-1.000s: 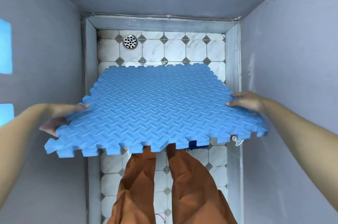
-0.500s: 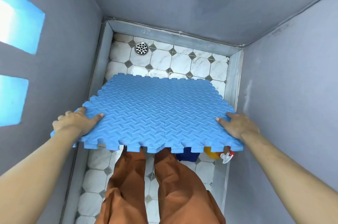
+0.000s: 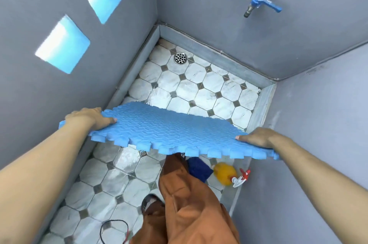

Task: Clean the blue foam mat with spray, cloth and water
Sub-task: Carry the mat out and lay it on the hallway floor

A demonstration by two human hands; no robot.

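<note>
I hold the blue foam mat (image 3: 175, 132) flat in the air above the tiled floor, its jigsaw edge toward me. My left hand (image 3: 89, 118) grips its left edge, thumb on top. My right hand (image 3: 256, 137) grips the right edge near the front corner. Below the mat, by the right wall, lie a dark blue cloth (image 3: 199, 168) and a yellow spray bottle (image 3: 226, 173) with a red and white trigger head. A blue-handled tap (image 3: 260, 4) juts from the far wall.
A round metal drain (image 3: 180, 58) sits in the far left corner of the wet tiled floor (image 3: 199, 86). Grey walls close in on three sides. My orange trouser legs (image 3: 189, 204) stand below the mat. A black wire (image 3: 113, 227) lies on the floor near my feet.
The view has tilted up and turned, so the tap and the wall openings show. The mat now looks flatter and closer to me, and the cloth and bottle show below it.
</note>
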